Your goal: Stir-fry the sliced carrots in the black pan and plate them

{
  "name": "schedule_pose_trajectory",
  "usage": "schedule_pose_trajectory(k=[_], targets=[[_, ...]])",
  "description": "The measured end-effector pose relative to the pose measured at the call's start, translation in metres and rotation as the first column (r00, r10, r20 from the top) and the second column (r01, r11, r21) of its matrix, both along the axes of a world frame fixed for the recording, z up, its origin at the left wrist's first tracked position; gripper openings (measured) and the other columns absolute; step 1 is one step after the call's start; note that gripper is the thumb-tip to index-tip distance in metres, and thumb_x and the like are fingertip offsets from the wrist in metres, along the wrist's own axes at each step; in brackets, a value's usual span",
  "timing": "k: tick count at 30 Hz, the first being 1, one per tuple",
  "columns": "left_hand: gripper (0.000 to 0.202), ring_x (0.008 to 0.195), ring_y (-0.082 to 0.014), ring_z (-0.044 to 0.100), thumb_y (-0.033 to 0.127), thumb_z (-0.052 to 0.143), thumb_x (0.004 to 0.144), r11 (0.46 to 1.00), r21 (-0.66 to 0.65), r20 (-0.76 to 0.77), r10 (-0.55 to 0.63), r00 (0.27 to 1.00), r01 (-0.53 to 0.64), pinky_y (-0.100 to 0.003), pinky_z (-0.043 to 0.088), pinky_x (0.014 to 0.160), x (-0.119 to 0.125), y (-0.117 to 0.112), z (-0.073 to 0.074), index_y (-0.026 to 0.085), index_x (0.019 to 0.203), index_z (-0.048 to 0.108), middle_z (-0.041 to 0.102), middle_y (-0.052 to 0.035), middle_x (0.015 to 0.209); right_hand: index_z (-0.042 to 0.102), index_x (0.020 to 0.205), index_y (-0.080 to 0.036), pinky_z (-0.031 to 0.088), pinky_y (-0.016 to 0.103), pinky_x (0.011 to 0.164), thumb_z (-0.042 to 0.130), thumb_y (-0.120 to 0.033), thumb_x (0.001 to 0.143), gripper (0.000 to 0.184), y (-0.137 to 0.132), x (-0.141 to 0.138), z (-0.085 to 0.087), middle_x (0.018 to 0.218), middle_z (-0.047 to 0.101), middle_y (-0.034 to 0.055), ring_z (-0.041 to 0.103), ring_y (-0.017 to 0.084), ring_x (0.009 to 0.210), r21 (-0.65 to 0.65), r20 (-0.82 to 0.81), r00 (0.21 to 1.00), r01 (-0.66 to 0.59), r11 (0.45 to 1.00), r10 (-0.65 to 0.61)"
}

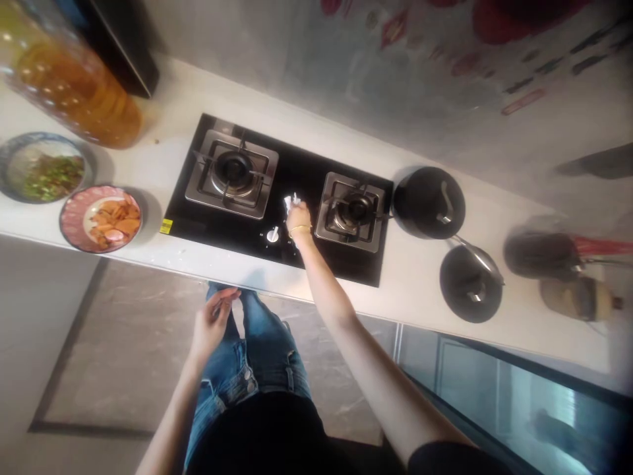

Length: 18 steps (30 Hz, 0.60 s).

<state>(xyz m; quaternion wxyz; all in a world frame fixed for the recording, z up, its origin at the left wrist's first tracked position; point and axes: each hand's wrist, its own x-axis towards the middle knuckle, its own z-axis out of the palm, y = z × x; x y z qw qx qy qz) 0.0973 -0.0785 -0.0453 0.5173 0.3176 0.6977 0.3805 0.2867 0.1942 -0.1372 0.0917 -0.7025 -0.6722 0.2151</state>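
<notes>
My right hand (pixel 299 219) is closed around a crumpled white tissue (pixel 291 200), part of which sticks out past the fingers. It is on the black glass top of the gas stove (pixel 291 168), between the left burner (pixel 233 170) and the right burner (pixel 357 208). A white control knob (pixel 272 234) shows just left of the wrist. Below the counter's front edge, my left hand (pixel 217 313) hangs in front of the jeans. Its fingers are curled with thumb and fingertips close together, and I see nothing in it.
At the left stand a bowl of chopped greens (pixel 52 175), a pink-rimmed plate of orange pieces (pixel 113 221) and a large oil jug (pixel 79 92). Right of the stove are a black pot (pixel 428 201), a lid (pixel 467 287), a dark pan (pixel 539 255) and a jar (pixel 573 297).
</notes>
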Motion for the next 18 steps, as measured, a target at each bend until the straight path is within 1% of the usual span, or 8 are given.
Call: schedule_pose_trajectory(k=[2,5,7,9,12,13,15,18], targets=[[0.040,0.106,-0.0254,0.067,0.049,0.058,0.085,1.000,0.014,0.014,0.014,1.000,-0.014,-0.039,0.051,0.097,0.000,0.002,0.001,0.016,0.107,0.066,0.072,-0.0127,0.108,0.062,0.122,-0.007,0.045,0.042,0.090,0.042,0.002,0.085,0.043,-0.017,-0.014,-0.008,0.120,0.053,0.0223,0.054,0.027,0.104,-0.006,0.052,0.999,-0.006,1.000,0.007],[0.041,0.105,-0.0254,0.067,0.050,0.059,0.085,0.999,0.027,0.031,0.028,0.999,-0.029,-0.039,0.051,0.096,-0.001,0.002,-0.001,0.016,0.106,0.067,0.073,-0.0122,0.107,0.059,0.126,-0.006,0.045,0.047,0.089,0.037,0.001,0.086,0.046,-0.067,-0.022,-0.017,0.121,0.054,0.0249,0.053,0.031,0.107,0.015,0.038,0.998,-0.052,0.999,0.052],[0.042,0.104,-0.0254,0.067,0.051,0.060,0.084,0.999,0.035,0.035,0.026,0.999,-0.027,-0.039,0.051,0.096,-0.002,0.002,-0.004,0.016,0.106,0.068,0.073,-0.0116,0.106,0.059,0.127,-0.010,0.046,0.047,0.089,0.038,0.001,0.084,0.049,-0.100,-0.020,-0.020,0.115,0.058,0.0224,0.054,0.030,0.104,0.029,-0.015,0.994,-0.111,0.993,0.112],[0.042,0.103,-0.0251,0.068,0.051,0.060,0.083,0.999,0.047,0.034,0.022,0.999,-0.024,-0.039,0.050,0.096,-0.002,0.003,-0.006,0.017,0.105,0.068,0.073,-0.0111,0.105,0.060,0.127,-0.016,0.048,0.042,0.087,0.040,0.001,0.082,0.052,-0.125,-0.014,-0.020,0.107,0.061,0.0170,0.056,0.026,0.097,0.044,-0.076,0.979,-0.187,0.981,0.190],[0.041,0.103,-0.0245,0.067,0.051,0.059,0.084,0.997,0.065,0.035,0.029,0.999,-0.031,-0.038,0.050,0.097,-0.002,0.005,-0.007,0.017,0.104,0.069,0.073,-0.0104,0.104,0.063,0.124,-0.021,0.048,0.036,0.086,0.043,-0.007,0.086,0.045,-0.147,0.002,-0.016,0.099,0.061,0.0106,0.057,0.022,0.091,0.083,-0.143,0.960,-0.230,0.970,0.240],[0.040,0.103,-0.0243,0.067,0.051,0.058,0.084,0.997,0.069,0.033,0.036,0.999,-0.038,-0.038,0.049,0.097,-0.002,0.005,-0.006,0.017,0.104,0.069,0.073,-0.0103,0.105,0.063,0.124,-0.020,0.048,0.037,0.087,0.042,-0.011,0.088,0.043,-0.151,0.007,-0.015,0.099,0.060,0.0107,0.056,0.022,0.092,0.098,-0.145,0.967,-0.197,0.975,0.210],[0.040,0.103,-0.0242,0.067,0.050,0.058,0.085,0.996,0.068,0.028,0.050,0.998,-0.051,-0.038,0.049,0.097,-0.003,0.004,-0.005,0.017,0.105,0.069,0.073,-0.0102,0.105,0.062,0.126,-0.017,0.046,0.042,0.088,0.042,-0.016,0.090,0.041,-0.158,0.014,-0.014,0.103,0.058,0.0137,0.054,0.026,0.097,0.121,-0.094,0.993,-0.063,0.991,0.075],[0.040,0.104,-0.0243,0.067,0.050,0.058,0.085,0.995,0.052,0.018,0.079,0.997,-0.080,-0.038,0.050,0.096,-0.008,-0.002,-0.006,0.017,0.105,0.068,0.073,-0.0106,0.104,0.061,0.127,-0.013,0.045,0.047,0.088,0.043,-0.018,0.090,0.042,-0.167,0.013,-0.018,0.105,0.056,0.0171,0.053,0.028,0.098,0.124,-0.012,0.994,0.107,0.987,-0.107]])
